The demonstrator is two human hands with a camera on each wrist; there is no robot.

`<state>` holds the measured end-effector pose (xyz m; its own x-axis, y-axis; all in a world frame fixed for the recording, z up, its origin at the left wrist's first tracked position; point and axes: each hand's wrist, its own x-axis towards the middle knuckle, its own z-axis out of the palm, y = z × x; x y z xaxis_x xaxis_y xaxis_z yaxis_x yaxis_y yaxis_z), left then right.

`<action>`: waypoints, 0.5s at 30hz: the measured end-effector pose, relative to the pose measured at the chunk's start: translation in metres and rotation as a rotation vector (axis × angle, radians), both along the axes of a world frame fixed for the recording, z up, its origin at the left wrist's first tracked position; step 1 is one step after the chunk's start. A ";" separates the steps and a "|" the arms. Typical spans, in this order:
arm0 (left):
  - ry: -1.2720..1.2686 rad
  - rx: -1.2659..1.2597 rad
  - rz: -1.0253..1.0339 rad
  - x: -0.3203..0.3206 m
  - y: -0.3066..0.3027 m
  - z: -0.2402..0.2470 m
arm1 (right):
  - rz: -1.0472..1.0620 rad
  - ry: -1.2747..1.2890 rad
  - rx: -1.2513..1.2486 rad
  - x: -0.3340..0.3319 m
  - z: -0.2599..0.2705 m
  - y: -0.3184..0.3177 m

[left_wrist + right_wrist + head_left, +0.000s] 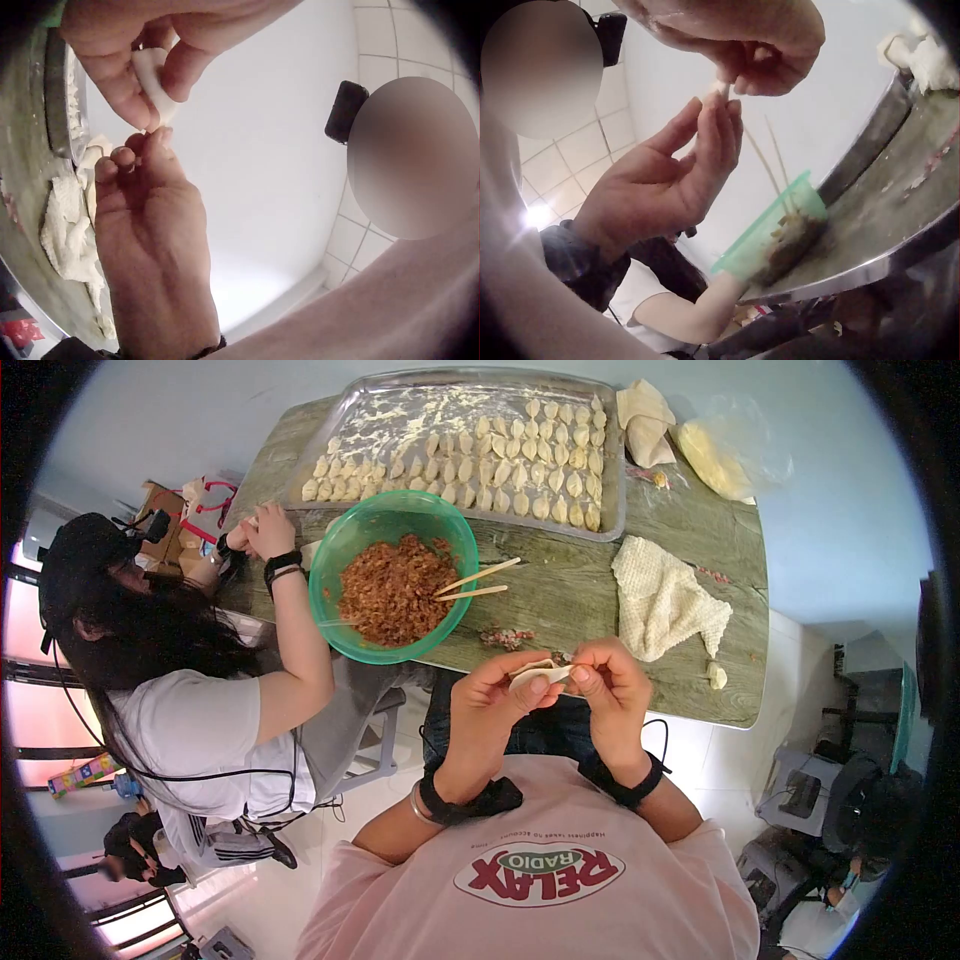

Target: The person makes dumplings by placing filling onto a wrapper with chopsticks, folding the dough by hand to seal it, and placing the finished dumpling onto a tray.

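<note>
A folded dumpling wrapper (pixel 540 672) is held between both hands just off the table's near edge. My left hand (pixel 488 712) pinches its body between thumb and fingers. At the other end, my right hand (pixel 615 695) pinches the rim with thumb and fingertips. The left wrist view shows the pale dough (pixel 155 75) gripped near its middle, the right fingertips meeting its lower corner. Fingers mostly hide the dough in the right wrist view. Beyond the left hand stands a green bowl (pixel 322 585) of minced filling (pixel 395 590), with chopsticks (pixel 478 577) stuck in it.
A metal tray (pixel 617 490) with rows of dumplings lies at the back. To the right are a crumpled cream cloth (pixel 660 595), a small dough piece (pixel 716 675) and a plastic bag (pixel 730 450). Another person (pixel 200 690) sits at the left, hands over the table.
</note>
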<state>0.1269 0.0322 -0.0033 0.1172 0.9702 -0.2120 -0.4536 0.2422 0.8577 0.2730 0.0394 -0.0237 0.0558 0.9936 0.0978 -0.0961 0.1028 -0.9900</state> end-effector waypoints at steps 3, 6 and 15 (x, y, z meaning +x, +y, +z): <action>-0.005 0.003 -0.001 -0.001 0.000 -0.001 | 0.001 -0.060 0.037 0.002 -0.001 0.000; 0.004 -0.003 0.038 -0.001 0.000 0.000 | -0.021 -0.076 0.089 -0.003 0.013 0.003; 0.296 0.266 -0.003 0.000 -0.002 -0.001 | 0.062 -0.127 0.118 -0.002 0.010 0.003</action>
<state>0.1271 0.0306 -0.0046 0.0915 0.9956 0.0221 -0.1767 -0.0056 0.9842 0.2714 0.0425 -0.0137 -0.0254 0.9761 0.2158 0.0189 0.2163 -0.9761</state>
